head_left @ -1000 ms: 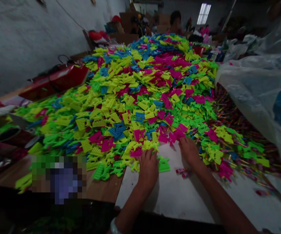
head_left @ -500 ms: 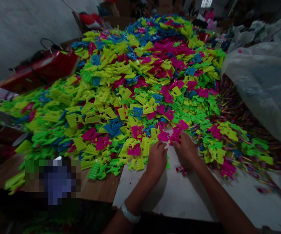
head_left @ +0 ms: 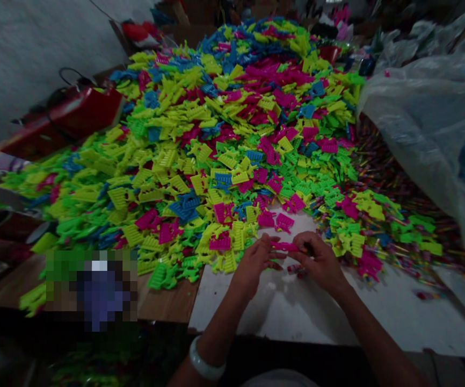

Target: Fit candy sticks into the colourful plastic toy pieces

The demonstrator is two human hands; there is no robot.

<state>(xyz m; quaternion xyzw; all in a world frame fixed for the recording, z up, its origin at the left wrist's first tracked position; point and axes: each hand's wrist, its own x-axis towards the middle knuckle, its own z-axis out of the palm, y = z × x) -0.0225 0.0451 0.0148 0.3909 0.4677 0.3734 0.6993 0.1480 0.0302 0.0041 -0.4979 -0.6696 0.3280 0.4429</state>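
A pink plastic piece [head_left: 284, 246] is held level between my two hands, above the white board [head_left: 273, 317]. My left hand [head_left: 256, 260] has its fingers around the piece's left end. At the right end, my right hand [head_left: 317, 258] pinches it with bent fingers. Two loose pink pieces [head_left: 284, 222] lie just beyond my hands, at the edge of the pile. Small dark red wrapped items [head_left: 296, 268] are on the board beside my right hand and partly hidden by it.
A large heap of yellow, green, blue and pink plastic pieces [head_left: 168, 161] spreads ahead. Many thin wrapped sticks [head_left: 409, 199] lie right, beside a clear plastic sheet [head_left: 421, 118]. A red container [head_left: 67, 121] stands left.
Both hands have come back from the pile's edge and now hold a pink piece between them. The view has shifted slightly.
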